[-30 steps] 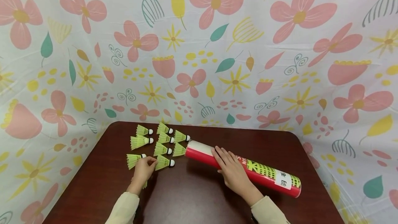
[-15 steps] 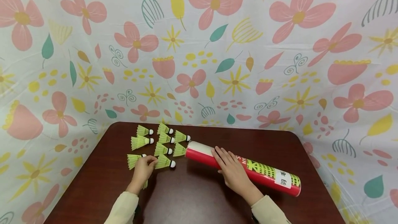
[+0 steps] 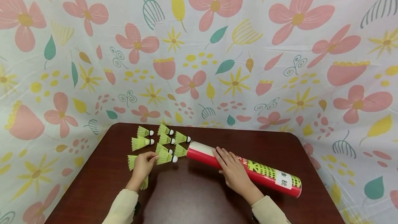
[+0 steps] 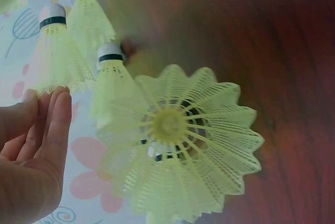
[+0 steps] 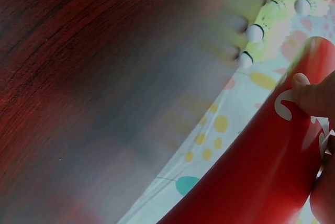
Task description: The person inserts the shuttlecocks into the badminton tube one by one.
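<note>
Over dark wood point(image 3: 192, 196), the left hand point(image 3: 143, 166) pinches 1 shuttlecock point(image 3: 164, 157).

white-tipped yellow shuttlecock point(image 3: 165, 157) | pinched in left hand point(image 3: 143, 166), probably lifted | red tube point(image 3: 261, 174) | slantwise under right hand point(image 3: 234, 173)

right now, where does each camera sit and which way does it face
Head: on the head, facing forward and down at the table, shuttlecocks and tube; left hand, right hand and sleeves show.
Left wrist: on that wrist, looks at the shuttlecock the left hand pinches; that hand shows at the left edge.
Right wrist: on that wrist, looks across the tube toward shuttlecocks; right hand at the right edge, part of the left hand top right.
Shared: head and right wrist both show the right hand on the tube.
</note>
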A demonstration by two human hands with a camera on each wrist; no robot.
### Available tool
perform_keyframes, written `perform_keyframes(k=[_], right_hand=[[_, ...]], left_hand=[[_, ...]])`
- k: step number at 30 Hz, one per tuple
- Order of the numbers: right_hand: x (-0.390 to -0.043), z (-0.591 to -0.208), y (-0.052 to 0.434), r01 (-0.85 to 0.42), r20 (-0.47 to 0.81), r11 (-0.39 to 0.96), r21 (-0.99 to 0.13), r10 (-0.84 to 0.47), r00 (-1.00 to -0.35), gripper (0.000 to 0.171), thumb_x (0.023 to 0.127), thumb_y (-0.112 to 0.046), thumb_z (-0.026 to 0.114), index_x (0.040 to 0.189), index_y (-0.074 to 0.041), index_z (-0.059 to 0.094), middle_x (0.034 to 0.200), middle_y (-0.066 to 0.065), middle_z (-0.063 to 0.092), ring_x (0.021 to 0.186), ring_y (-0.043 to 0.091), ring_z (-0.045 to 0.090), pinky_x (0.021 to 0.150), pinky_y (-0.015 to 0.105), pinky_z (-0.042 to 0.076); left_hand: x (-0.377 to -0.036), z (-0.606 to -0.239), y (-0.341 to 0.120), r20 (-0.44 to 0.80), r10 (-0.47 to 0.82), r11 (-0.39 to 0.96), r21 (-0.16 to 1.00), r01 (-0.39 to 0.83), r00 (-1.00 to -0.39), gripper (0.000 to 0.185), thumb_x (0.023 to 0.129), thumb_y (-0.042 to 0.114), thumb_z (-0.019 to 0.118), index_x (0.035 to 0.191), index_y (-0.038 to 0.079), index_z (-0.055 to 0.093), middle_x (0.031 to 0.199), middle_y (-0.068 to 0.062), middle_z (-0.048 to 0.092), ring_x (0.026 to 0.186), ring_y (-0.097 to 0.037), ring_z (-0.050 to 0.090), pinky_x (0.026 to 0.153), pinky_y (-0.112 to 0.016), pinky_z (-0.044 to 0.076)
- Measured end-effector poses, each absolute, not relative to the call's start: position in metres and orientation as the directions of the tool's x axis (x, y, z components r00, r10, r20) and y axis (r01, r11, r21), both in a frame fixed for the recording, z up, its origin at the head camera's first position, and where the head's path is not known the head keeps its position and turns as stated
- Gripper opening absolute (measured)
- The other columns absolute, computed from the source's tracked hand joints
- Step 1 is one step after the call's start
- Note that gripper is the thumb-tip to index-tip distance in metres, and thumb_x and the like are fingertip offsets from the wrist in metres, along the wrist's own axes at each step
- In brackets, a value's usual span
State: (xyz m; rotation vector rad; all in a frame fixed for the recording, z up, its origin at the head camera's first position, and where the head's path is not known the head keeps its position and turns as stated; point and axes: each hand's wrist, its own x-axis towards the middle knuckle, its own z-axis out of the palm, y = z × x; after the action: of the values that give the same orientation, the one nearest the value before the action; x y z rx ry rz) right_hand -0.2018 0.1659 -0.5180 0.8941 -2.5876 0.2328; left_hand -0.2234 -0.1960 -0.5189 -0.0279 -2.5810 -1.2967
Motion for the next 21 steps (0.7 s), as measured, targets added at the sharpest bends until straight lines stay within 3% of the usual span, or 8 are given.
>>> perform_keyframes(k=[21], right_hand=[[-0.199, -0.517, 0.166, -0.62, 0.42, 0.784, -0.02, -0.556, -0.717, 0.09, 0.078, -0.016, 0.079, 0.152, -0.011, 0.028, 0.151, 0.012, 0.036, 0.135, 0.03, 0.039, 0.107, 0.049, 0.034]], left_hand=[[-0.23, -0.498, -0.18, 0.3, -0.122, 0.532, 0.825, 0.193, -0.946, 0.005, 0.087, 0.009, 0.071, 0.089, 0.008, 0.075, 0.078, -0.005, 0.07, 0.07, -0.018, 0.065, 0.061, -0.026, 0.051]])
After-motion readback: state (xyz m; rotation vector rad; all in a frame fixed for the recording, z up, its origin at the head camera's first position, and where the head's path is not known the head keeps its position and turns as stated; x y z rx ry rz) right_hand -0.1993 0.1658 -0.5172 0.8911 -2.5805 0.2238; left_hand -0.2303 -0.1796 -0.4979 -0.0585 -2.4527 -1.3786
